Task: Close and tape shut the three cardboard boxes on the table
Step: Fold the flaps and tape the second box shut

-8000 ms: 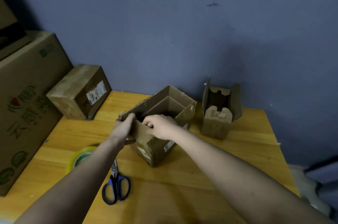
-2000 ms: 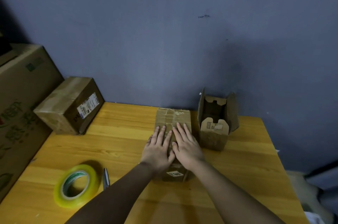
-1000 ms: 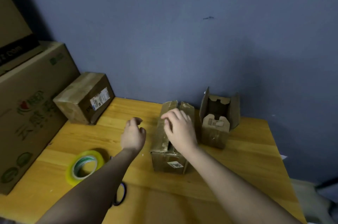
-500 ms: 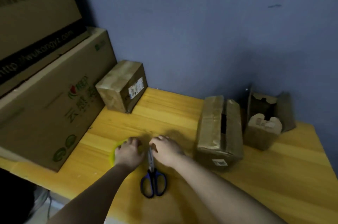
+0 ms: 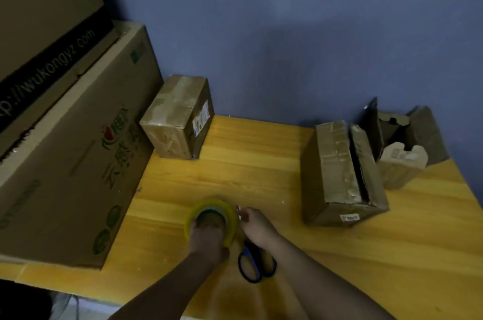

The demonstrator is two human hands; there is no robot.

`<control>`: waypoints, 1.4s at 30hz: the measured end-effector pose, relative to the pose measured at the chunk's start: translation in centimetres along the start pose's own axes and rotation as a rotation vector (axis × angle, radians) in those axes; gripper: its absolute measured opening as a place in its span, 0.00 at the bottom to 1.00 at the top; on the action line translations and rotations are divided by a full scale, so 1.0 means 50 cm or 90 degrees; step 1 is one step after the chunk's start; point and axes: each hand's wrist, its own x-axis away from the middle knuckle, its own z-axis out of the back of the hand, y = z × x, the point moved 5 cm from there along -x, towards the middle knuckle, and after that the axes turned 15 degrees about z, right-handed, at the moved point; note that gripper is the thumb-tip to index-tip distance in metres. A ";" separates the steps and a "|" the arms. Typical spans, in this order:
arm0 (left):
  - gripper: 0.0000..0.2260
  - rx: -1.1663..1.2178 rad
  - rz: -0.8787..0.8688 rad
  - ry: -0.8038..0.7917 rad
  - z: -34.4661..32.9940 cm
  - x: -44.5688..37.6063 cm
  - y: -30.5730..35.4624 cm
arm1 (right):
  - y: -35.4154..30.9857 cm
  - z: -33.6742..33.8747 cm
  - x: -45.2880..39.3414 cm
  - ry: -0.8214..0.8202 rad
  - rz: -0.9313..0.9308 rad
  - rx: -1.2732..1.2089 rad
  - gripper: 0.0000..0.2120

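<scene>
My left hand (image 5: 206,237) grips the yellow tape roll (image 5: 210,211) from below and holds it tilted up off the table near the front edge. The fingertips of my right hand (image 5: 257,227) pinch at the roll's right rim. The middle cardboard box (image 5: 337,170) stands to the right with its top flaps folded down and a dark gap between them. Behind it, a small box (image 5: 402,160) stands with its flaps up. A third box (image 5: 177,116), with tape across its top, sits at the back left.
Blue-handled scissors (image 5: 254,265) lie on the wooden table (image 5: 248,163), just under my right wrist. A large printed carton (image 5: 65,150) fills the left side with another carton stacked on it. The blue wall runs along the table's far edge.
Both hands left the middle box, whose flaps sprang slightly apart, and moved left to the tape. My left hand has lifted the roll, and my right hand has come to its rim.
</scene>
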 end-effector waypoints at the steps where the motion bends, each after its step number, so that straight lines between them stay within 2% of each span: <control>1: 0.18 0.016 0.010 0.006 0.002 -0.001 -0.001 | 0.004 0.000 -0.001 0.010 -0.003 0.004 0.20; 5: 0.21 0.141 0.028 0.038 0.005 -0.004 -0.011 | 0.014 0.002 0.003 0.031 -0.010 -0.017 0.19; 8: 0.19 0.331 -0.008 0.074 0.031 -0.012 -0.036 | 0.004 0.011 0.011 0.042 0.007 -0.115 0.23; 12: 0.14 0.634 -0.082 -0.021 0.077 -0.006 -0.058 | -0.039 0.057 0.035 0.081 0.071 -0.307 0.33; 14: 0.15 0.777 -0.133 -0.075 0.109 0.006 -0.061 | -0.061 0.097 0.049 0.106 0.130 -0.305 0.36; 16: 0.08 0.849 -0.187 -0.126 0.142 0.022 -0.056 | -0.077 0.136 0.065 0.110 0.182 -0.284 0.39; 19: 0.08 0.897 -0.243 -0.151 0.180 0.038 -0.044 | -0.103 0.187 0.089 0.124 0.242 -0.210 0.36; 24: 0.11 0.955 -0.282 -0.143 0.229 0.054 -0.017 | -0.139 0.257 0.145 0.290 0.392 -0.051 0.23; 26: 0.06 0.980 -0.286 -0.156 0.246 0.062 -0.005 | -0.142 0.267 0.161 0.342 0.412 -0.029 0.19; 32: 0.06 1.021 -0.272 -0.176 0.274 0.074 0.027 | -0.157 0.278 0.200 0.482 0.448 0.022 0.14; 34: 0.06 1.044 -0.262 -0.195 0.279 0.076 0.033 | -0.162 0.278 0.210 0.494 0.460 0.039 0.14; 35: 0.09 1.052 -0.257 -0.207 0.280 0.077 0.036 | -0.163 0.277 0.214 0.484 0.459 0.042 0.14; 38: 0.26 1.056 -0.247 -0.251 0.279 0.078 0.035 | -0.165 0.278 0.226 0.425 0.447 0.035 0.18; 42: 0.21 1.047 -0.317 -0.214 0.299 0.097 0.040 | -0.179 0.288 0.246 0.464 0.484 0.144 0.18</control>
